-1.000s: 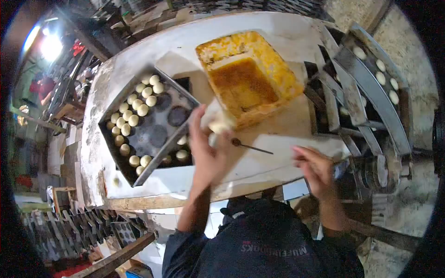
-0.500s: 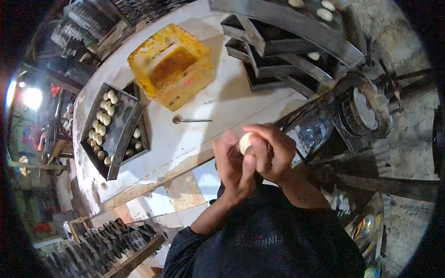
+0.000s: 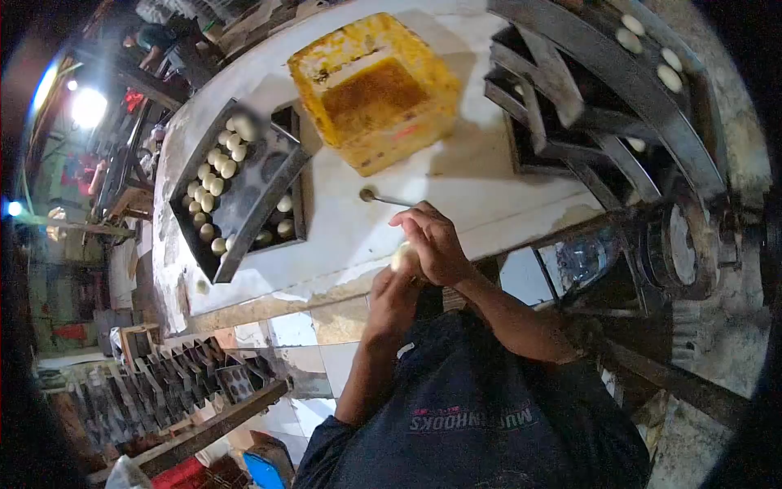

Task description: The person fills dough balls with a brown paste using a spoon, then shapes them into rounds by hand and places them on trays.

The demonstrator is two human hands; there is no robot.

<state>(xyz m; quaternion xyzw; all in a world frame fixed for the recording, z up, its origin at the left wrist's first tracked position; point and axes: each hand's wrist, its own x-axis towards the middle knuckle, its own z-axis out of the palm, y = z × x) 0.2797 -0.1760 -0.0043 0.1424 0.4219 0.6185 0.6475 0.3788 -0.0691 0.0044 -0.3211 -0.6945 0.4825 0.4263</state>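
A pale, rounded dough ball (image 3: 402, 257) sits between my two hands. My left hand (image 3: 392, 303) grips it from below with curled fingers. Over its right side curves my right hand (image 3: 436, 246), its palm against the ball and its fingers bent to the left. Just beyond those fingers, a thin-handled tool with a small round head (image 3: 368, 195) lies on the white tabletop (image 3: 342, 244). To the left, a dark metal tray (image 3: 259, 213) bears several similar dough balls (image 3: 218, 182) in rows and rests across another tray.
A yellow tub (image 3: 387, 134) with brown-orange stuff inside stands at the back. Dark metal trays (image 3: 570, 98) are stacked crosswise at the right, some holding pale balls. More trays (image 3: 155, 383) fill a rack at lower left. A person (image 3: 155, 41) is in the far background.
The view has swung, so the table things appear farther right. My hands are nearer the thin-handled tool. My right hand has turned over the ball, with its fingers now pointing left.
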